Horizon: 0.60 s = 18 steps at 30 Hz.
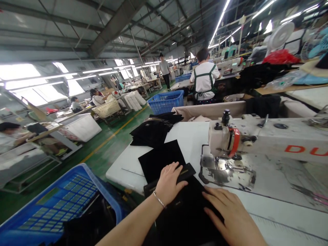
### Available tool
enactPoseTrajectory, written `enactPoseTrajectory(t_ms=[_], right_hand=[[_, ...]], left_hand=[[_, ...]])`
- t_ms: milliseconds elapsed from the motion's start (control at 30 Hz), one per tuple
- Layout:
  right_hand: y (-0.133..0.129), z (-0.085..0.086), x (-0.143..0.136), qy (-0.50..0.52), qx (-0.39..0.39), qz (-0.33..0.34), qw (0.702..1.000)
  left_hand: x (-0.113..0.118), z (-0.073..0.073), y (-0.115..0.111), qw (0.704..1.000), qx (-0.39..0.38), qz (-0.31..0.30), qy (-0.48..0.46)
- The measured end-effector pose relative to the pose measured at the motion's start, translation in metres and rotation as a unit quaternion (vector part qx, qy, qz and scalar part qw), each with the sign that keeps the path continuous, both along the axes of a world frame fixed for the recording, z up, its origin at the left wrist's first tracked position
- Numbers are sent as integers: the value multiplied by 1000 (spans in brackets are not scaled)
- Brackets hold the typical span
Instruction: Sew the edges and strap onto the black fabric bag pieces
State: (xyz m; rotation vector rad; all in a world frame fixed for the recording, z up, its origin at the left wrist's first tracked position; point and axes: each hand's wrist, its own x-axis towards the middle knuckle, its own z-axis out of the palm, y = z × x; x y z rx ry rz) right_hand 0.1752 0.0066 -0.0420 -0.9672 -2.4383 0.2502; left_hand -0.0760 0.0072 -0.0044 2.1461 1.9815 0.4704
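My left hand [169, 181], a bracelet at its wrist, lies with fingers stretched on a narrow black strip [189, 171] that crosses black fabric [187, 208]. Part of the fabric [161, 157] shows beyond the strip. My right hand [228, 212] rests with straight fingers on the fabric's right edge, thumb apart. Just past the right hand stands a white sewing machine [256, 136] with a metal needle plate [228, 172]. The strip's middle is hidden under my left hand.
A stack of black pieces [152, 131] lies at the table's far end. A blue basket [87, 171] holding black fabric stands at left. Scissors [309, 194] lie on the white table [282, 205] at right. Beyond, a co-worker [203, 78] sits facing away near another blue basket [166, 100].
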Motion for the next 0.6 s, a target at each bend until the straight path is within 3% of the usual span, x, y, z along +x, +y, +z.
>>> enactPoseTrajectory(t_ms=[67, 167, 300, 367, 467, 600], right_hand=[[-1, 4, -3, 13, -28, -10, 999], [4, 16, -4, 39, -81, -19, 996], [3, 43, -1, 88, -92, -64, 990], [-2, 60, 2, 115, -63, -61, 990], [-10, 84, 7, 141, -22, -32, 989], [-15, 102, 10, 148, 8, -11, 989]], left_hand=[[5, 8, 9, 1000, 8, 19, -19], [18, 22, 14, 998, 4, 0, -61], [30, 51, -7, 989, -19, -30, -142], [31, 70, -23, 963, -48, -39, -263], [33, 93, -40, 891, -86, -29, -446], [35, 99, -51, 868, -52, 18, -493]])
